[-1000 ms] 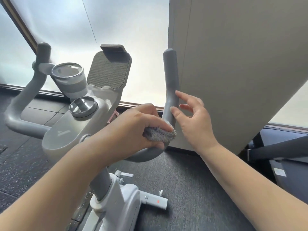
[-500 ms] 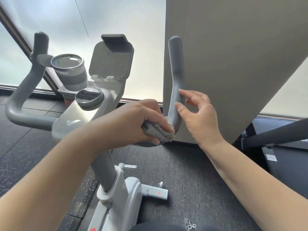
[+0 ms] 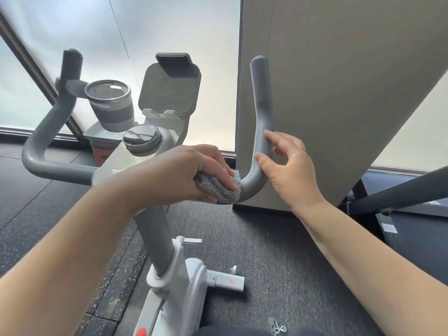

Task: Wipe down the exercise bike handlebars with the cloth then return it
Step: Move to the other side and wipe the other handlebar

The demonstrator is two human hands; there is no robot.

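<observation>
The exercise bike has grey U-shaped handlebars: the right bar [image 3: 262,107] rises in the middle of the view, the left bar [image 3: 46,132] curves up at the left. My left hand [image 3: 184,170] is closed around a grey fluffy cloth [image 3: 218,187] and presses it against the lower bend of the right bar. My right hand [image 3: 291,170] holds nothing; its fingers are spread, with the thumb and a fingertip touching the right bar just above the bend.
A cup [image 3: 111,105] sits in the holder beside the tablet rest [image 3: 169,88] and a round knob [image 3: 141,139]. A beige wall panel [image 3: 339,93] stands right behind the right bar. Dark gym flooring [image 3: 278,251] lies below; other equipment [image 3: 400,190] is at the right.
My left hand slid the cloth down and inward along the bend of the right bar. My right hand stayed beside the bar. The view shifted slightly.
</observation>
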